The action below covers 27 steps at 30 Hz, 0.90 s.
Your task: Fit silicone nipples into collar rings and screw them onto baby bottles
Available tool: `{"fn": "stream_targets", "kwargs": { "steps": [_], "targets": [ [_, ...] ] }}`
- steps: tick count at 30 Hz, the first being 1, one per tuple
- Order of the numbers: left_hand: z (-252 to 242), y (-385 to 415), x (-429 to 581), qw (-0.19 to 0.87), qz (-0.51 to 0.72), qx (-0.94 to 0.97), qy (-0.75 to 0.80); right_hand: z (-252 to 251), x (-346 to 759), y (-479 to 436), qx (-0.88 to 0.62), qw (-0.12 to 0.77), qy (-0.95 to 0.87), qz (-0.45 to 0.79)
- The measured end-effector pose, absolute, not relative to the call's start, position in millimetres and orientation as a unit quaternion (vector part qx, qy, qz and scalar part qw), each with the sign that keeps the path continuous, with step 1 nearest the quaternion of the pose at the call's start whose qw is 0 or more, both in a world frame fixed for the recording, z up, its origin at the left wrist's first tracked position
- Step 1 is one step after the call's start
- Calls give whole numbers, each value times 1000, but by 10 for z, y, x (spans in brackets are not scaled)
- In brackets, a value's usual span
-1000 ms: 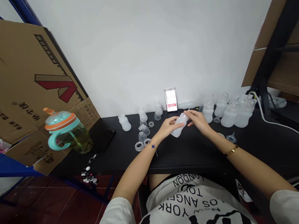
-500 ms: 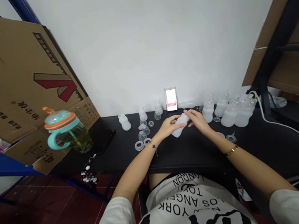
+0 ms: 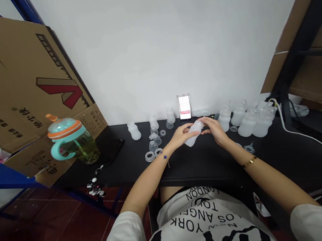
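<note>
fingers of left hand [image 3: 180, 136]: closed around waisted translucent white plastic bottle [image 3: 192, 140], tilted over flat black tabletop [image 3: 188, 167]. right hand [image 3: 214, 128]: fingers curved at bottle's neck, hold unclear. leftward: clear dome-shaped plastic caps [image 3: 153, 146]. rightward: clear-topped white bottles [image 3: 245, 127].

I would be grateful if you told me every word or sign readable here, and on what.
"NEW YORK": white shirt, upside down.
"LOS ANGE", cut off: shirt.
"TOK", cut off: shirt.
"LONDON": shirt.
Red V-shaped mark: left carton.
Unreadable: the carton's small lettering, the phone's screen, the shirt's large partial letters.
</note>
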<state>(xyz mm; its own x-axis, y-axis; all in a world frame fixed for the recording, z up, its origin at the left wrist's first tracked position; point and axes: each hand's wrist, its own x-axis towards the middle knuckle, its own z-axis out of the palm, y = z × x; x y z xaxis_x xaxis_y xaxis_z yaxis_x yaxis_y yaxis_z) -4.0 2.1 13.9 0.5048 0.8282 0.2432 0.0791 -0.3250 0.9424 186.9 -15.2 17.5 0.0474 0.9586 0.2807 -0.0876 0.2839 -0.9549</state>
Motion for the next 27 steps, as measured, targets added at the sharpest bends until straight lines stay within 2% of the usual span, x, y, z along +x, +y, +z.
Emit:
{"fn": "stream_targets", "kwargs": {
  "steps": [27],
  "targets": [
    [106, 20, -47, 462, 377, 734, 324, 128, 1888, -117, -445, 585, -535, 417]
  ]
}}
